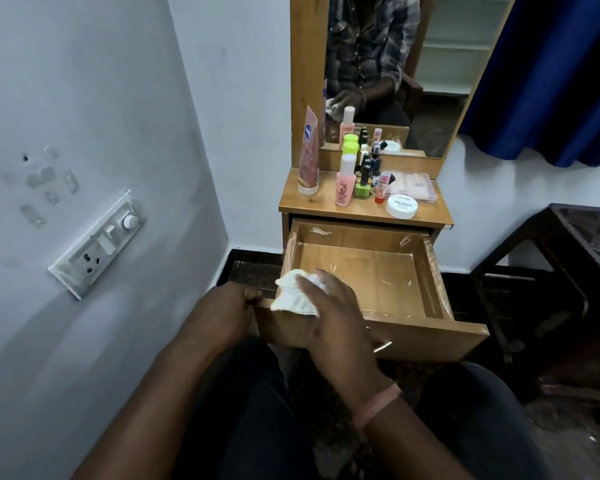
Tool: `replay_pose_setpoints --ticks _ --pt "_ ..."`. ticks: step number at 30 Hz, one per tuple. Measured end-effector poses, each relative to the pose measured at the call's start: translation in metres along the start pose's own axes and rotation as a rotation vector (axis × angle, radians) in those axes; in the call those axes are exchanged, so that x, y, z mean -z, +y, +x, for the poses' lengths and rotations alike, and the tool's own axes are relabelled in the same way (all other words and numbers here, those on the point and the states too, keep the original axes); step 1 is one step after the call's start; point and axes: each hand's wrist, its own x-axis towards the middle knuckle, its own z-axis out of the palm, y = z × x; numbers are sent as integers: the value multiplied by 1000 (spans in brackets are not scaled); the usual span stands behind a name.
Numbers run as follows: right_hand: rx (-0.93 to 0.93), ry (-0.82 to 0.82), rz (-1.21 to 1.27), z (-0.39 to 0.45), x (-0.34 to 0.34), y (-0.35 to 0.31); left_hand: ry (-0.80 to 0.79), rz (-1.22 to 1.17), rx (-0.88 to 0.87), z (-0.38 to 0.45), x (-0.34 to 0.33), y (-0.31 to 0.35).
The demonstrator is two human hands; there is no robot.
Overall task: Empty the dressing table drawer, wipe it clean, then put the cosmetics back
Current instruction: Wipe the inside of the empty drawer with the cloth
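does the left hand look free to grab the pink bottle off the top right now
Probably not yet: the left hand grips the drawer front edge. The pink bottle stands unblocked at the tabletop's front.

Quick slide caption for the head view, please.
Right hand wipes the emptied drawer's front-left corner with a white cloth; left hand steadies it.

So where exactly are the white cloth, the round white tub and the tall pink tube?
white cloth [293,295], head view, on its bunched middle.
round white tub [401,206], head view, on its lid.
tall pink tube [309,157], head view, mid-body.
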Motion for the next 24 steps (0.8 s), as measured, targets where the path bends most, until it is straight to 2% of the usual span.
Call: replay_pose_setpoints --ticks 3,5,9,16,21,24 --pt "58 -61 -322 9 -25 -18 -59 -45 -30 -4 3 -5" --pt "52 -111 -433 10 -37 -28 -96 -71 -28 -5 3 -9" --pt "97 -106 -566 1 -40 -27 -112 -99 -22 0 -3 -19" --pt "-81 -93 -638 -4 -30 -21 -141 -11 27 8 -10 -20" --pt "29 -158 -555 -11 -48 -38 -137 59 0 -1 -6 -10" --pt "-17 -192 -501 -16 -24 -22 -159 142 -3 -5 -1 -2"
